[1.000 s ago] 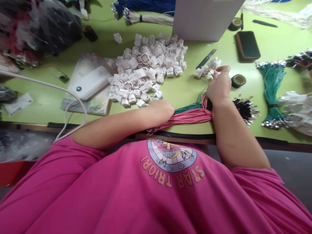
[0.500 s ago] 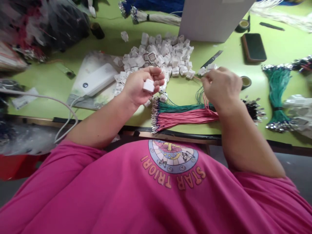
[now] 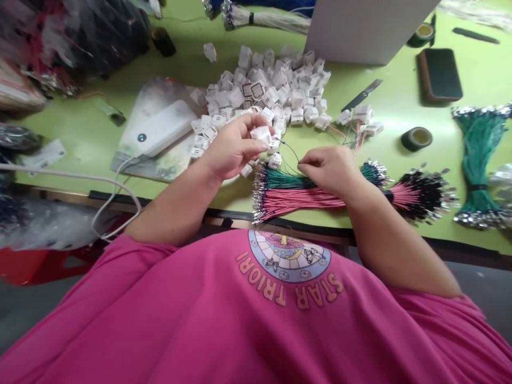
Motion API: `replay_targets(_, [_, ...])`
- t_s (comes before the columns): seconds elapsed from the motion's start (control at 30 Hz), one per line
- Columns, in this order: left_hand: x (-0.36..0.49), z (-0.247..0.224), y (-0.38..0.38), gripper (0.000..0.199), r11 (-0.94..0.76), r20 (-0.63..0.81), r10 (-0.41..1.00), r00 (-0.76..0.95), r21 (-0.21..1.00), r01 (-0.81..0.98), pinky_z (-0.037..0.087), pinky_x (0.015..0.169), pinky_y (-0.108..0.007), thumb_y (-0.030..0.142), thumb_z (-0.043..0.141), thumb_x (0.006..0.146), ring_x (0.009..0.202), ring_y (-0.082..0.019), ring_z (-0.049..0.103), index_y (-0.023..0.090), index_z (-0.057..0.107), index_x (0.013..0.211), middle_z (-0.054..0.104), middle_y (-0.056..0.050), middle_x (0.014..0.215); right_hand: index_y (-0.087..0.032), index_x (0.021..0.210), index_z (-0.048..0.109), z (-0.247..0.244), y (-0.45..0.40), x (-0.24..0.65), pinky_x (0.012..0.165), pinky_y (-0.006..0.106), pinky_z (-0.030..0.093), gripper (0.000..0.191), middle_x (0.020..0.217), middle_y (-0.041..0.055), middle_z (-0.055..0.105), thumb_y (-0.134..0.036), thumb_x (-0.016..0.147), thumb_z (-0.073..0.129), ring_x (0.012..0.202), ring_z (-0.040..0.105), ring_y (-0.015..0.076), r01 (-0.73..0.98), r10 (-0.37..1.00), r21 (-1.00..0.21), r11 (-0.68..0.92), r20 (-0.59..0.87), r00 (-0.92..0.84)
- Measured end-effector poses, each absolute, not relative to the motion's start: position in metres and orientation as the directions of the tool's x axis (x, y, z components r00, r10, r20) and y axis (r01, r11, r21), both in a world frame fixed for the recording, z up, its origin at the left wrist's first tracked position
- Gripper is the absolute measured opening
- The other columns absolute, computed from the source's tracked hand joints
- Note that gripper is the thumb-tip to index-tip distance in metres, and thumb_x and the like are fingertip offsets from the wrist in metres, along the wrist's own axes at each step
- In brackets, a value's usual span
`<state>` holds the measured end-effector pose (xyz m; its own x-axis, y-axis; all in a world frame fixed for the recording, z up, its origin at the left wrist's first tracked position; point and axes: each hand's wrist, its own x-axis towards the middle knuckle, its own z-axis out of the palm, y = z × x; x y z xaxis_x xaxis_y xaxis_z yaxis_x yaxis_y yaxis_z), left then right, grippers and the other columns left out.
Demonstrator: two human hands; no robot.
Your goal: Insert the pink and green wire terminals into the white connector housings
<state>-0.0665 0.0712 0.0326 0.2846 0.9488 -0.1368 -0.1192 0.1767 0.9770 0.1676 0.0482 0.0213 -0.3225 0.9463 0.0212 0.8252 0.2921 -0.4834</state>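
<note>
My left hand (image 3: 236, 146) is closed on a white plastic connector housing (image 3: 261, 135), pinched between thumb and fingers. My right hand (image 3: 330, 169) pinches a thin dark green wire (image 3: 293, 150), whose tip points toward the housing from the right. Whether that tip touches the housing, I cannot tell. Under the right hand lie a green wire bundle (image 3: 286, 178) and a pink wire bundle (image 3: 296, 198) with metal terminals at their left ends. Beyond my left hand spreads a heap of white housings (image 3: 296, 98). A few housings with wires attached (image 3: 363, 114) rest beyond my right hand.
A utility knife (image 3: 362, 95), a tape roll (image 3: 416, 138) and a phone (image 3: 440, 74) lie to the right. Another green bundle (image 3: 480, 160) is at far right. A grey box (image 3: 368, 32) stands at the back. A white corded device (image 3: 166, 130) sits on the left.
My right hand has come away from the wired housings, moved toward me and left, and now holds a green wire. My left hand has raised its housing to the fingertips.
</note>
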Motion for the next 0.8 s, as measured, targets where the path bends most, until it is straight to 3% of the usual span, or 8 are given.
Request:
replay_targets(0.13, [-0.069,0.022,0.072,0.044,0.098,-0.071,0.928,0.365,0.994,-0.056,0.053,0.066,-0.026,0.02,0.08,0.069,0.088,-0.018,0.069,0.019,0.06,0.108,0.068,-0.004,0.097,-0.017,0.074,0.072,0.025,0.045,0.174,0.069,0.032,0.046,0.012,0.071,0.003,0.071,-0.019,0.074,0.06,0.068,0.063,0.0163,0.626,0.931,-0.725,0.289,0.059,-0.361])
replay_targets(0.27, [-0.065,0.013,0.067,0.053,0.144,-0.103,0.836,0.539,0.989,-0.034,0.056,0.073,-0.029,0.028,0.09,0.062,0.084,-0.017,0.07,0.017,0.059,0.104,0.07,-0.002,0.09,-0.019,0.084,0.069,0.026,0.04,0.169,0.066,0.03,0.048,0.013,0.074,0.0009,0.07,-0.028,0.077,0.063,0.068,0.062,0.0146,0.334,0.87,-0.909,0.25,0.059,-0.49])
replay_targets(0.33, [-0.063,0.012,0.064,0.048,0.146,-0.108,0.796,0.595,0.989,-0.017,0.056,0.073,-0.028,0.031,0.09,0.064,0.08,-0.014,0.069,0.016,0.061,0.099,0.07,-0.003,0.088,-0.019,0.084,0.068,0.023,0.037,0.166,0.066,0.03,0.047,0.013,0.072,-0.0005,0.068,-0.03,0.08,0.063,0.066,0.059,0.0133,0.315,0.878,-0.903,0.293,0.124,-0.462])
replay_targets(0.5, [-0.059,0.018,0.06,0.043,0.123,-0.09,0.781,0.618,0.992,-0.011,0.057,0.074,-0.025,0.037,0.088,0.07,0.082,-0.012,0.067,0.016,0.066,0.1,0.07,-0.003,0.092,-0.02,0.076,0.063,0.018,0.03,0.161,0.061,0.029,0.041,0.009,0.066,-0.002,0.062,-0.024,0.082,0.057,0.059,0.05,0.0109,0.495,0.931,-0.789,0.363,0.284,-0.23])
replay_targets(0.8, [-0.061,0.012,0.06,0.049,0.117,-0.114,0.802,0.587,0.993,0.034,0.058,0.072,-0.026,0.043,0.087,0.071,0.076,-0.012,0.069,0.016,0.069,0.107,0.071,-0.004,0.092,-0.021,0.074,0.059,0.014,0.024,0.153,0.062,0.028,0.042,0.011,0.067,-0.0003,0.063,-0.023,0.084,0.054,0.059,0.052,0.0118,0.597,0.899,-0.676,0.432,0.373,-0.229])
